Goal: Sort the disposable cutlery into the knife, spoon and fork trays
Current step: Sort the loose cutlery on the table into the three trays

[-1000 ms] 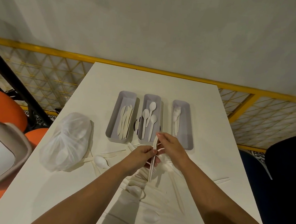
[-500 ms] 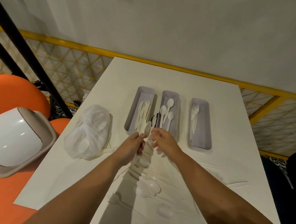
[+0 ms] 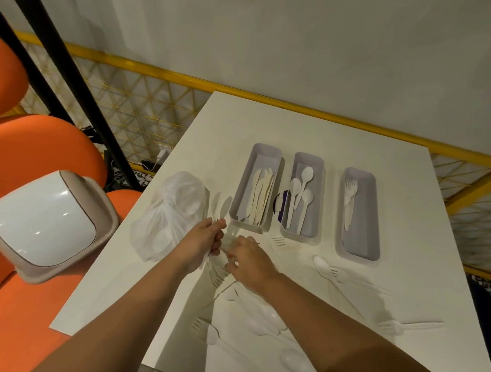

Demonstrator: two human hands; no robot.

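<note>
Seen from my remote station: a white table [image 3: 383, 195] fills the middle of the head view, standing against a yellow mesh railing [image 3: 128, 99]. An orange seat [image 3: 22, 155] is on its left. On that seat sits a bin with a glossy white swing lid [image 3: 41, 218].

A knotted clear plastic bag [image 3: 175, 210] lies at the table's left edge. To its right, three grey trays stand side by side, lengthwise. The knife tray [image 3: 239, 197] is nearest the bag and holds a bundle of knives. The spoon tray [image 3: 307, 156] in the middle has three spoons. The fork tray [image 3: 360, 237] is set a little apart on the right, with forks at its far end.

Both bare forearms reach in from the bottom edge and meet just in front of the knife tray. The left hand [image 3: 202, 246] has its fingers curled round the handle of a white spoon [image 3: 225, 209], whose bowl stands up above the knuckles, between the bag and the knife tray. The right hand [image 3: 250, 261] is just beside it, fingers bent toward a white piece between the two hands. I cannot tell whether they pinch it.

Unsorted white cutlery [image 3: 324, 268] lies scattered on the near half of the table, including a loose fork [image 3: 394, 327] and a loose spoon [image 3: 294, 360].
</note>
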